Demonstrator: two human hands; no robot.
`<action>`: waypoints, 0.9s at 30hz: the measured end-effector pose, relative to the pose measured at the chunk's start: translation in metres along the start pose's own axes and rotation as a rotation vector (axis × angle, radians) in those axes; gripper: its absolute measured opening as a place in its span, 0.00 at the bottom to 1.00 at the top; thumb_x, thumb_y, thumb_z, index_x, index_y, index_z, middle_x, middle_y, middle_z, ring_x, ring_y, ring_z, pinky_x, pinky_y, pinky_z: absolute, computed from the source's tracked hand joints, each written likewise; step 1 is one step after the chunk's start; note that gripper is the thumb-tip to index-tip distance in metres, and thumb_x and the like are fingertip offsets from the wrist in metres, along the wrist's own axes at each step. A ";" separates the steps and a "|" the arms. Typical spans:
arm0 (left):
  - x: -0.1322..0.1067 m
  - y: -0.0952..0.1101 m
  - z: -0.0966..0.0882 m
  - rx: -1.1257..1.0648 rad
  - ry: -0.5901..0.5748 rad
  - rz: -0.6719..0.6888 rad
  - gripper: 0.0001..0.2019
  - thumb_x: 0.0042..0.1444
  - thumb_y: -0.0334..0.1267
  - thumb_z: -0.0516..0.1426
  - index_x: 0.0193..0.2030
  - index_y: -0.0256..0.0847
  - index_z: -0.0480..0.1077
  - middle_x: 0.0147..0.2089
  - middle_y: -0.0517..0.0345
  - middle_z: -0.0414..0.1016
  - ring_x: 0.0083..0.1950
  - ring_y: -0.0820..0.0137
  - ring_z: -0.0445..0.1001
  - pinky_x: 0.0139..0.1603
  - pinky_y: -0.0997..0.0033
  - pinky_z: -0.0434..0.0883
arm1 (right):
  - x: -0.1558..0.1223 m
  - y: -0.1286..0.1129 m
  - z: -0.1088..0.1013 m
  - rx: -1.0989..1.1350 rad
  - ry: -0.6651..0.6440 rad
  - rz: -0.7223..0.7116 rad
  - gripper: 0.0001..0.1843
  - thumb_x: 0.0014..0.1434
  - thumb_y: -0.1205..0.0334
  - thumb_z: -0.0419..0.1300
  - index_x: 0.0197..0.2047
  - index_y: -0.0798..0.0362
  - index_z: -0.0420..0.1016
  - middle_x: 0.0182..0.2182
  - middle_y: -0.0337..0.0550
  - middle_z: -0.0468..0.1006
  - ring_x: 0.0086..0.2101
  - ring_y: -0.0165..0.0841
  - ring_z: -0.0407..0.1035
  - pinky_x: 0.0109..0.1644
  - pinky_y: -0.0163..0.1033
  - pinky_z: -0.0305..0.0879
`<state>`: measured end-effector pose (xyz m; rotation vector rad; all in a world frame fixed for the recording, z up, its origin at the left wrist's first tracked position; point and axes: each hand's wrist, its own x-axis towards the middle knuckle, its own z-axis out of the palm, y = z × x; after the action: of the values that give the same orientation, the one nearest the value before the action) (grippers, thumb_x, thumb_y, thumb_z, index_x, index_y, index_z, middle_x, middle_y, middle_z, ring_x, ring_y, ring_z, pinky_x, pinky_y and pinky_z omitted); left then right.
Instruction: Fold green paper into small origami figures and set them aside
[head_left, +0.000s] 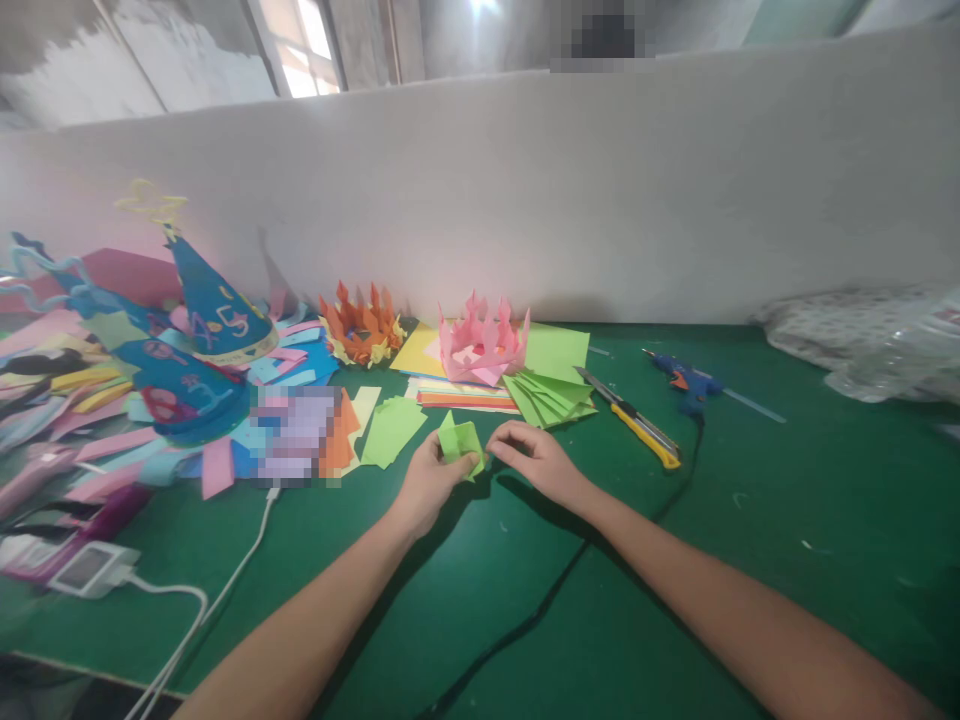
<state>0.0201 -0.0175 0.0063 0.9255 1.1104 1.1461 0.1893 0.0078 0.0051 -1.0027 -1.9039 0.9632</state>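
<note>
The left hand (421, 487) pinches a folded green paper piece (463, 442) above the bench (787, 560), in front of the pink crown (484, 350); the right hand (541, 462) is just beside it, thumb and fingertips drawn together, though I cannot tell whether they grip anything, with fanned green sheets (551, 402), a yellow cutter (637, 430) and a blue glue gun (694, 385) beyond

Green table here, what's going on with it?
A person's left hand holds folded light-green paper. The right hand is close beside it, fingers bent; whether it touches the paper is unclear. Beyond, a pink paper crown stands on coloured sheets. A utility knife and glue gun lie to the right.
</note>
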 end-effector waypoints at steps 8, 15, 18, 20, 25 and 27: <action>0.000 -0.006 0.000 0.003 0.019 -0.003 0.23 0.37 0.31 0.66 0.43 0.38 0.67 0.35 0.61 0.73 0.33 0.74 0.71 0.34 0.76 0.68 | -0.003 -0.002 0.006 0.065 -0.061 0.032 0.08 0.55 0.58 0.59 0.31 0.54 0.71 0.29 0.40 0.70 0.30 0.30 0.65 0.36 0.37 0.63; -0.003 -0.001 0.003 -0.082 -0.049 -0.068 0.20 0.39 0.41 0.67 0.38 0.36 0.68 0.34 0.57 0.74 0.30 0.74 0.72 0.34 0.73 0.70 | -0.003 0.002 0.007 0.105 -0.055 0.105 0.10 0.54 0.56 0.59 0.28 0.54 0.70 0.26 0.39 0.71 0.28 0.30 0.65 0.34 0.36 0.62; -0.003 0.002 0.001 -0.084 -0.060 -0.088 0.21 0.38 0.41 0.68 0.39 0.36 0.69 0.34 0.56 0.76 0.30 0.73 0.73 0.33 0.74 0.70 | -0.002 0.001 0.007 0.097 -0.034 0.103 0.11 0.53 0.56 0.59 0.26 0.54 0.69 0.26 0.38 0.69 0.28 0.30 0.64 0.34 0.36 0.61; -0.002 0.002 0.000 -0.071 -0.077 -0.072 0.21 0.39 0.42 0.67 0.40 0.37 0.70 0.35 0.55 0.77 0.31 0.73 0.73 0.33 0.75 0.69 | -0.002 0.001 0.007 0.107 -0.024 0.107 0.12 0.53 0.55 0.59 0.24 0.54 0.68 0.24 0.37 0.67 0.27 0.29 0.62 0.33 0.35 0.60; -0.001 0.000 -0.001 -0.017 -0.064 0.009 0.18 0.41 0.45 0.66 0.37 0.36 0.73 0.34 0.54 0.77 0.31 0.73 0.73 0.32 0.76 0.67 | -0.002 -0.001 0.006 0.102 -0.020 0.110 0.15 0.55 0.53 0.57 0.23 0.53 0.65 0.21 0.34 0.62 0.25 0.28 0.58 0.30 0.34 0.55; -0.002 0.000 0.000 -0.018 -0.087 0.027 0.18 0.43 0.45 0.65 0.38 0.35 0.73 0.34 0.54 0.77 0.31 0.72 0.72 0.32 0.76 0.67 | -0.002 -0.001 0.006 0.101 -0.020 0.103 0.16 0.55 0.53 0.56 0.22 0.53 0.63 0.21 0.33 0.60 0.24 0.28 0.57 0.29 0.34 0.54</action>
<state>0.0198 -0.0196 0.0071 0.9697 1.0181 1.1256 0.1848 0.0041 0.0033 -1.0433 -1.8155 1.1209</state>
